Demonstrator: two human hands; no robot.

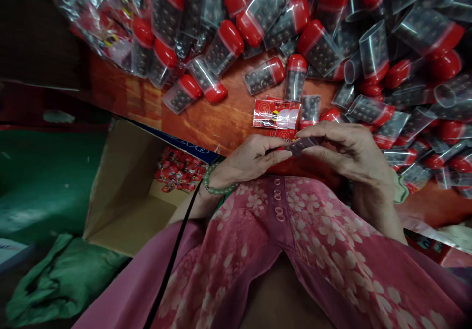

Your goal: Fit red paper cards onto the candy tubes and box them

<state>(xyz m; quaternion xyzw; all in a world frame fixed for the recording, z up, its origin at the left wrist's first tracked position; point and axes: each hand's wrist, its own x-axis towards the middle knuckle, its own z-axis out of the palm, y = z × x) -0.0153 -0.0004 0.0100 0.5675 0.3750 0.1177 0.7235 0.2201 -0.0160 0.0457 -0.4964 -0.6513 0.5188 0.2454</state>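
Note:
Between my two hands, close to the table's front edge, lies a small clear plastic tube (301,145) of dark round beads. My left hand (250,159) pinches its left end, where a bit of red shows, with thumb and forefinger. At its right end, the thumb and fingers of my right hand (346,147) close on the tube. Just beyond the fingers is a little stack of glossy red printed cards (276,114). Beside the cards a tube with a red base (310,110) lies on the table.
Many red-capped bead tubes (320,41) are heaped across the wooden table (217,122), thickest at the right. Shiny clear wrapping (106,19) lies at the far left. Below the table edge stands an open cardboard box (121,186) holding small red packets (180,169).

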